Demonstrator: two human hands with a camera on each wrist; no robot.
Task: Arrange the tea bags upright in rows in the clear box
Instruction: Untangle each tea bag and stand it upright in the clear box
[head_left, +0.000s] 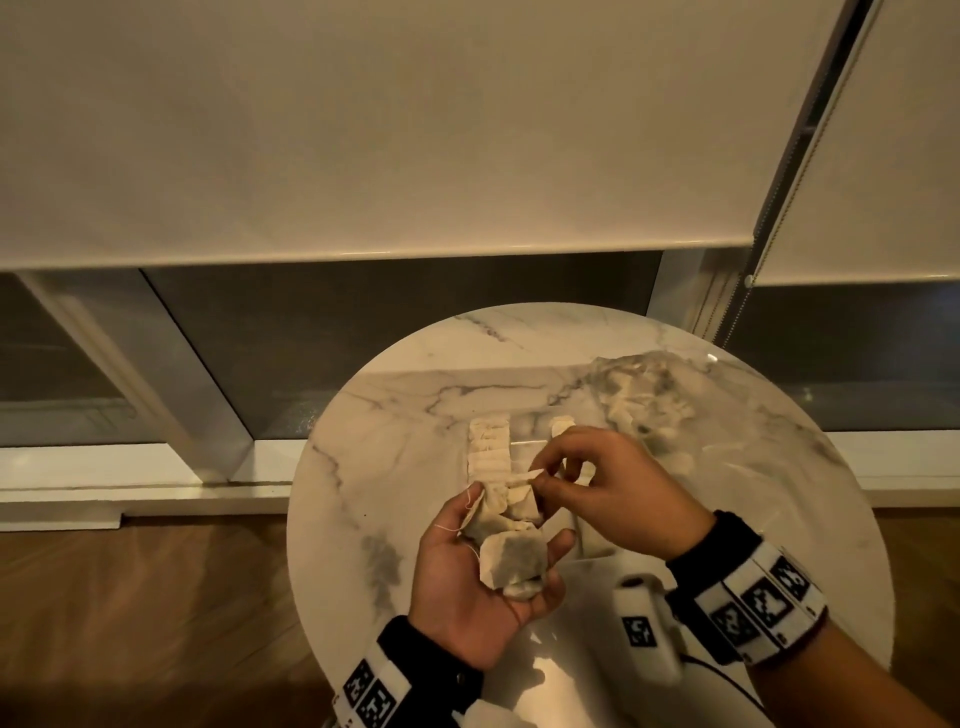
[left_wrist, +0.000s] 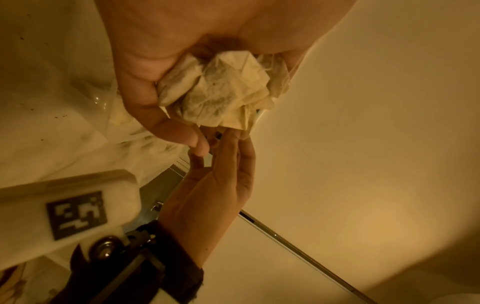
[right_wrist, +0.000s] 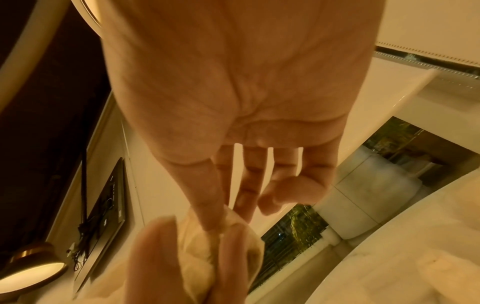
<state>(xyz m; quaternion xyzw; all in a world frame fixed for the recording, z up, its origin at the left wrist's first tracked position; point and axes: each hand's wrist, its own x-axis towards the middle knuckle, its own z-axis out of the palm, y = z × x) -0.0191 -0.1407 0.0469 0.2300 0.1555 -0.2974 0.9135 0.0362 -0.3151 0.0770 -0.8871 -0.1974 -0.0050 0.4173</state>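
Over a round marble table, my left hand lies palm up and cups a crumpled bunch of tea bags. My right hand reaches in from the right and pinches the top corner of one tea bag of that bunch between thumb and forefinger. Its other fingers hang loose. Just behind both hands stands the clear box. A row of upright tea bags fills its left side and a few more stand at its right. The hands hide the box's near part.
A crumpled clear plastic bag with more tea bags lies at the back right of the table. A white camera unit hangs under my right wrist. Behind the table are a window sill and lowered blinds, with wooden floor to the left.
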